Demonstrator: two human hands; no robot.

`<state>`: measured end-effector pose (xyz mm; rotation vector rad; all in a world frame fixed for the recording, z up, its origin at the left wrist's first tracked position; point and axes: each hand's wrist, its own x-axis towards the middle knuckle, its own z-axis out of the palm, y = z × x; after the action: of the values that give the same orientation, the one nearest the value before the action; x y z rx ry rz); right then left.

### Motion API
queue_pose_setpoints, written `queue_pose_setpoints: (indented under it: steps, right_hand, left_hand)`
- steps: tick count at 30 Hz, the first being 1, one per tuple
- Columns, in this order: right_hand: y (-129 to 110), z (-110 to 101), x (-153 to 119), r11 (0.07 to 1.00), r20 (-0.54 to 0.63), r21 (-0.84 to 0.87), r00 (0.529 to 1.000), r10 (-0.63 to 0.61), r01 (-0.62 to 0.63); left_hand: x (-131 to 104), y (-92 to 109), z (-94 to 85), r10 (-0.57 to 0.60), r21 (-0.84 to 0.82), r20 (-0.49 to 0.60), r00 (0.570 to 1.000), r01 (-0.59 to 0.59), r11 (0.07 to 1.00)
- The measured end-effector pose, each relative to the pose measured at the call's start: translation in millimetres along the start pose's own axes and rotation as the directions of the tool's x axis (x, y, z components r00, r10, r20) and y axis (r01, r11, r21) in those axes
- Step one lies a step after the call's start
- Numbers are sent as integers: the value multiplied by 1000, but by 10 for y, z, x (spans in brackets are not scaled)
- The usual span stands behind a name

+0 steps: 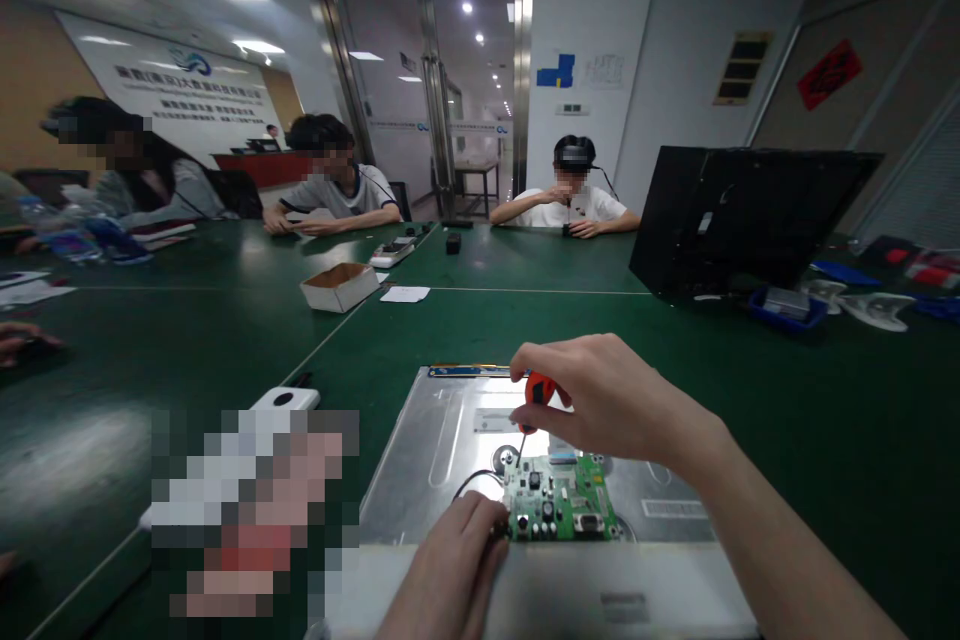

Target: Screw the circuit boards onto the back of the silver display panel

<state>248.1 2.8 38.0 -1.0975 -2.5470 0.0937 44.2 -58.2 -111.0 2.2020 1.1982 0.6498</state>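
A green circuit board (559,498) lies on the silvery metal back of a flat display panel (405,465). My right hand (600,395) is closed around the orange-and-black handle of a screwdriver (538,390). Its thin shaft points down, and the tip meets the board's upper left corner. At the lower left edge of the board, my left hand (461,560) has its fingers pressed together and curled against the board; their tips are partly hidden. A dark cable (472,480) runs beside the board on the left.
A large black monitor (739,220) stands at the right, with a blue tray (787,308) by it. An open cardboard box (340,288) and a white card (405,294) lie ahead on the green table (525,320). A white device (285,400) is at left. Several people sit around.
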Motion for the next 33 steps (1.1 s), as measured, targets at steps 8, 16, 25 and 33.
queue_pose_setpoints:
  steps: [8, 16, 25, 33]
  right_hand:
    - [-31, -16, -17, 999, 9, 28, 1000, -20, 20]
    - [-51, -43, -45, 999, 7, 34, 999, -33, 33]
    - [-71, -66, -95, 992, 26, 92, 996, -85, 82]
    - [-172, -16, -121, 973, 124, 195, 981, -150, 124]
  left_hand:
    - [-7, -55, 164, 75, 80, -143, 987, -64, 995]
    - [3, -82, 176, 65, 129, -142, 988, -47, 991]
    - [-5, -182, 212, 100, 137, -136, 986, -81, 987]
    - [4, -176, 173, 78, 92, -98, 992, -69, 993]
